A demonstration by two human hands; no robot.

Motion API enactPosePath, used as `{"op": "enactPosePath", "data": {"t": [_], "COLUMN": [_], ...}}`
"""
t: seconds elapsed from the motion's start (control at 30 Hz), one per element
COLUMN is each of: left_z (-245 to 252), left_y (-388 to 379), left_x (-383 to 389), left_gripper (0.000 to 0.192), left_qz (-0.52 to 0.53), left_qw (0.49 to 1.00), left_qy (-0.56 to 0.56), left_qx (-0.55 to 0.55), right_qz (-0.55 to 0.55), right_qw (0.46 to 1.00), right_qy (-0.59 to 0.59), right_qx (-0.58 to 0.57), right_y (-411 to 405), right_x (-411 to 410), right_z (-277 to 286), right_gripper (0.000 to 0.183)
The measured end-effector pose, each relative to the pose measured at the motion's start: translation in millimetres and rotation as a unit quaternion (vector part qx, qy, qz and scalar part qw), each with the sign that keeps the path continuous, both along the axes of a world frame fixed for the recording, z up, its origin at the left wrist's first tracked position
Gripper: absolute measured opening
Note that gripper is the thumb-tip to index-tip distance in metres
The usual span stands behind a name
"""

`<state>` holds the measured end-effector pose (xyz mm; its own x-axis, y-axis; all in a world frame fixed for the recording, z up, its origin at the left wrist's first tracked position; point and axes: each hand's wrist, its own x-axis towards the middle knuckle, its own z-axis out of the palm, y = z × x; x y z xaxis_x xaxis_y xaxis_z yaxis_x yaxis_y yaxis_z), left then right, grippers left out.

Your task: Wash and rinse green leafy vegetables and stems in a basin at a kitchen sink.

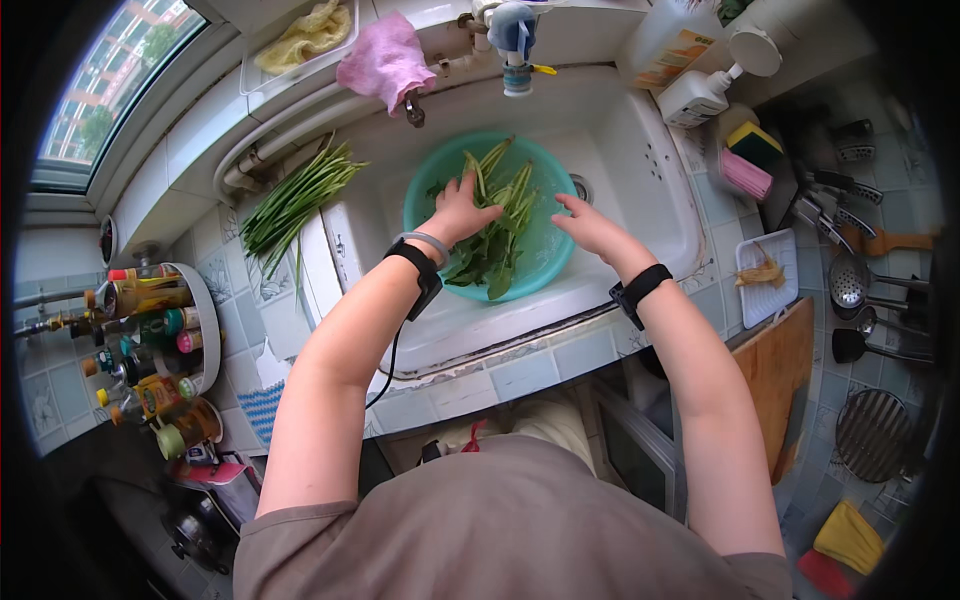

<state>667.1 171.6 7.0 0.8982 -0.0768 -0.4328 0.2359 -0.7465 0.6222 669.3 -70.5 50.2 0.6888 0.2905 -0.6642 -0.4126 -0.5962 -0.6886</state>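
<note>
A green plastic basin [551, 251] with water stands in the white sink [622, 150]. Leafy green vegetables [491, 259] with pale stems lie in it, stems towards the tap. My left hand [459, 214] is over the left part of the basin, fingers spread, at the edge of the leafy greens; whether it touches them is hard to tell. At the basin's right rim, my right hand [589, 225] hangs with fingers apart and nothing in it. A bunch of thin green stalks, like chives [296, 202], rests on the counter left of the sink.
Above the basin is a tap [514, 45]; a pink cloth [388, 60] covers another. Bottles and a pump bottle [694, 97] stand at the back right. On the right are a white tray [765, 277], a wooden cutting board [772, 375] and hanging utensils. Seasoning bottles [161, 322] crowd the left.
</note>
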Motion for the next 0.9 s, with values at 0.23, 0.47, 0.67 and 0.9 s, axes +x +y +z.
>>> {"op": "enactPosePath", "data": {"t": [0.23,0.47,0.67,0.9], "left_z": [-22,-78,-35,-78], "left_y": [-35,-10,-8,-19], "left_x": [-16,-12,26,68], "left_gripper": [0.106,0.086,0.071,0.065], "left_qz": [-0.115,-0.141,-0.066,0.148], "left_qw": [0.978,0.977,0.992,0.986], "left_qy": [0.074,0.076,0.089,0.042], "left_qx": [0.157,0.142,0.062,-0.058], "right_qz": [0.317,0.441,0.333,0.196], "right_qw": [0.899,0.836,0.902,0.977], "right_qy": [-0.256,-0.244,-0.227,-0.080], "right_qx": [-0.157,-0.217,-0.153,-0.016], "right_y": [41,45,43,39], "right_x": [8,25,38,53], "right_z": [-31,-82,-65,-96], "right_gripper": [0.076,0.067,0.057,0.042]}}
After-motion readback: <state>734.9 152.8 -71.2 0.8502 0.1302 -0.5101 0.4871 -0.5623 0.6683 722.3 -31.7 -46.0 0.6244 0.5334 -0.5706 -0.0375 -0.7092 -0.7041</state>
